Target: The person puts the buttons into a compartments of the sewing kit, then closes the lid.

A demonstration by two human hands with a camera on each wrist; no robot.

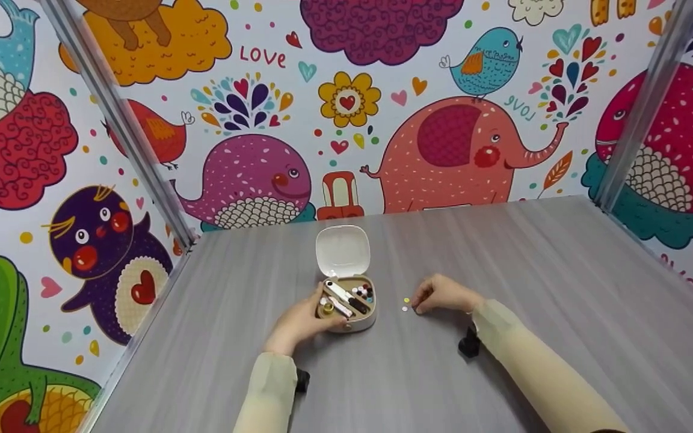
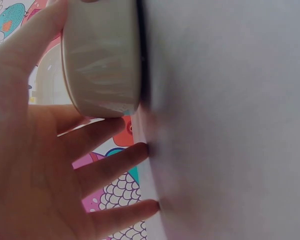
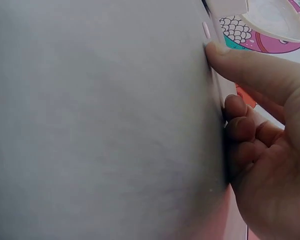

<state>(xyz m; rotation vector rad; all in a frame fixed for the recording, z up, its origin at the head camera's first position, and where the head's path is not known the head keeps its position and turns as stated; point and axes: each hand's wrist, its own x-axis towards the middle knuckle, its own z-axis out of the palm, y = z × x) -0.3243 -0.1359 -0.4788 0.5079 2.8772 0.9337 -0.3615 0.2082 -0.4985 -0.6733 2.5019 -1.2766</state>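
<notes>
A small white sewing box stands on the table with its lid raised. Inside it lie a white tool with a black end, a gold-coloured round piece and several small coloured buttons. My left hand holds the box at its left front corner, thumb on the front, other fingers spread along the side. Right of the box, a yellow button and a pale button lie flat. Beside them my right hand has its fingers curled, thumb tip at the tabletop; I cannot tell whether it pinches a button.
The grey tabletop ends at printed wall panels at the back and sides. Metal posts stand at the back corners. Dark wrist devices sit under both cuffs.
</notes>
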